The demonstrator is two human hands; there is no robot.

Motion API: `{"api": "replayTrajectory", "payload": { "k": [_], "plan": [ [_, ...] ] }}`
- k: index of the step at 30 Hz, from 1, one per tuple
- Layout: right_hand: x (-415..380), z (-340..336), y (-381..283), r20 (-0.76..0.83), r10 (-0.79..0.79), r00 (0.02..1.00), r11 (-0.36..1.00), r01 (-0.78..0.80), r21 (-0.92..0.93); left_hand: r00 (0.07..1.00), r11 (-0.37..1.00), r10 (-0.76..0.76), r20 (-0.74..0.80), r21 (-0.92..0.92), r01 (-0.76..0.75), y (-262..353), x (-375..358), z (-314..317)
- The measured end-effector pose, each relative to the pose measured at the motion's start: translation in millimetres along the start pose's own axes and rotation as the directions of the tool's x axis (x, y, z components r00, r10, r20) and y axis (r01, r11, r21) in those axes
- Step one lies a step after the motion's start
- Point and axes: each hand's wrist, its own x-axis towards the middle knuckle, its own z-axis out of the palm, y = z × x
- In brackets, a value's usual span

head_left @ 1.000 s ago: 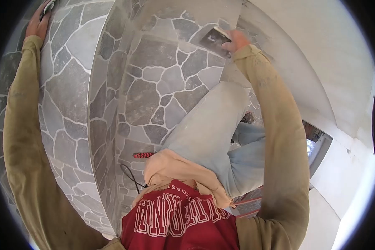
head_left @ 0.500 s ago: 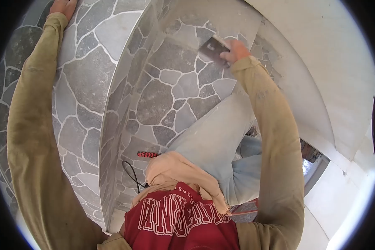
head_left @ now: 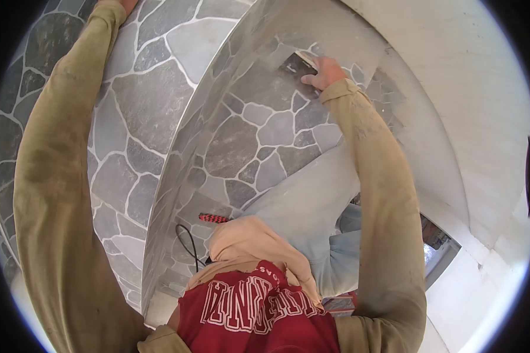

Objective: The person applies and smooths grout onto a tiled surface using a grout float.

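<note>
My right hand [head_left: 327, 73] is closed around a dark, flat rectangular block with a pale edge [head_left: 297, 67], whose exact kind I cannot make out. The block lies against the lower grey stone surface [head_left: 235, 144], where a hazy film dulls the stones and pale joints around it. At the top left, my left hand [head_left: 125, 5] is mostly cut off by the frame edge. It is by the upper stone surface [head_left: 153, 106], and its fingers are out of sight.
A curved upright edge [head_left: 174, 153] divides the two stone surfaces. On the right runs a pale curved wall [head_left: 453, 88]. A red-and-black braided handle [head_left: 213, 218] and a black cord loop [head_left: 188, 244] are beside my waist. My bent leg [head_left: 306, 182] rests across the lower stones.
The view has shifted, so the stones appear farther right. Against them, my right hand and the block have slid left. My left hand has moved nearly out of the top of the frame.
</note>
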Motion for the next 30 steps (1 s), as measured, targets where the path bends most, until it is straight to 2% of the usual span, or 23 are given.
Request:
{"api": "replayTrajectory", "payload": {
  "k": [1, 3, 4, 6, 7, 8, 9, 10, 11, 12, 14, 15, 17, 18, 21, 22, 23, 25, 27, 29, 30],
  "plan": [
    [0, -7, 8, -0.013, 0.001, 1.000, 1.000, -0.002, -0.011, 0.999, 0.999, 0.038, -0.021, 0.035, -0.037, -1, 3, 2],
    [4, -16, 26, -0.151, 0.187, 0.971, 0.963, -0.150, 0.226, 0.999, 0.999, 0.019, -0.031, 0.034, -0.018, 0, 5, 2],
    [8, -22, 31, -0.144, 0.179, 0.973, 0.963, -0.144, 0.227, 1.000, 0.999, 0.000, -0.018, 0.039, 0.001, -2, 2, 1],
    [6, -26, 42, 0.058, 0.088, 0.994, 0.952, -0.101, 0.288, 0.999, 0.999, 0.040, 0.014, -0.003, -0.040, -9, 2, 1],
    [0, -13, 33, 0.060, 0.093, 0.994, 0.952, -0.106, 0.288, 0.996, 0.995, 0.086, 0.014, -0.055, -0.085, -10, 5, 3],
    [-6, 11, 18, -0.029, 0.060, 0.998, 0.987, -0.054, 0.153, 0.996, 0.994, 0.089, 0.009, -0.062, -0.088, -10, 5, 6],
    [-7, 20, 5, -0.116, 0.010, 0.993, 1.000, -0.009, 0.006, 0.997, 0.998, 0.069, -0.016, 0.015, -0.069, -14, 2, 10],
    [-1, 16, 0, 0.042, 0.017, 0.999, 0.996, -0.021, 0.084, 0.997, 0.994, 0.052, -0.048, 0.096, -0.048, -11, 4, 8],
    [7, 13, 9, 0.030, 0.016, 0.999, 0.996, -0.019, 0.083, 0.997, 0.994, 0.060, -0.058, 0.097, -0.054, -10, 9, 8],
    [20, 15, 32, -0.058, 0.079, 0.995, 0.988, -0.071, 0.139, 0.999, 0.998, 0.029, -0.044, 0.060, -0.026, -3, 8, 3],
    [16, -5, 52, -0.030, 0.111, 0.993, 0.908, -0.090, 0.410, 1.000, 0.999, -0.019, -0.010, 0.032, 0.019, -5, 1, 1],
    [6, -5, 38, -0.015, 0.109, 0.994, 0.906, -0.093, 0.413, 1.000, 1.000, 0.023, -0.014, 0.018, -0.023, -9, 1, 2],
    [-8, -7, 7, 0.078, 0.037, 0.996, 0.977, -0.053, 0.207, 0.997, 0.998, 0.069, -0.035, -0.007, -0.070, -11, 4, 5],
    [2, 25, 20, -0.036, -0.031, 0.999, 0.994, 0.035, 0.105, 0.998, 0.998, 0.061, -0.035, 0.008, -0.061, -14, 4, 9],
    [-2, -1, -11, -0.046, -0.083, 0.995, 0.996, 0.084, 0.014, 0.997, 0.998, 0.055, -0.056, 0.030, -0.053, -8, 9, 7],
    [7, 1, -7, -0.166, -0.020, 0.986, 0.999, 0.014, -0.038, 0.998, 0.998, 0.047, -0.048, 0.037, -0.046, -8, 6, 6],
    [12, -7, -4, -0.157, -0.027, 0.987, 0.999, 0.022, -0.031, 0.998, 0.998, 0.042, -0.039, 0.046, -0.040, -9, 5, 5],
    [21, -33, -4, 0.041, 0.113, 0.993, 0.983, -0.117, 0.140, 0.990, 0.994, 0.109, -0.093, -0.018, -0.111, -13, 6, 9],
    [27, -12, -1, 0.018, 0.058, 0.998, 0.982, -0.060, 0.177, 0.994, 0.996, 0.089, -0.068, -0.016, -0.091, -16, 4, 10],
    [27, 2, -11, -0.132, -0.090, 0.987, 0.992, 0.077, -0.100, 0.995, 0.997, 0.074, -0.063, -0.008, -0.074, -18, 10, 10],
    [42, 18, 18, -0.264, -0.194, 0.945, 0.980, 0.177, -0.089, 0.993, 0.996, 0.087, -0.075, 0.005, -0.087, -19, 9, 11]
  ]
}}
